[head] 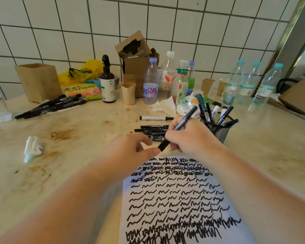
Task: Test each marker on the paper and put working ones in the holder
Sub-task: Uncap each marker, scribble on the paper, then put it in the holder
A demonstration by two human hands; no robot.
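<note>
Just beyond the paper's (174, 196) far edge, right hand (188, 138) grips 1 marker (179, 127) by its barrel while left hand (130, 148) pinches its cap end, probably uncapping to test it.

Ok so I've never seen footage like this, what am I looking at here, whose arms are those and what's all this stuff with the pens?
There is no machine here: the one picture comes from a wide-angle camera worn on a person's head, looking down at their own bare arms. The right hand grips a black marker, and the left hand pinches that marker's lower end with its fingers, probably at the cap. Below the hands lies a sheet of paper covered in black test squiggles. Just behind the hands sits a small pile of markers, and to the right a black mesh holder stands with several markers upright in it. Another bunch of markers lies further left. Along the tiled wall stand water bottles, a brown spray bottle, paper cups and cardboard boxes.
</note>
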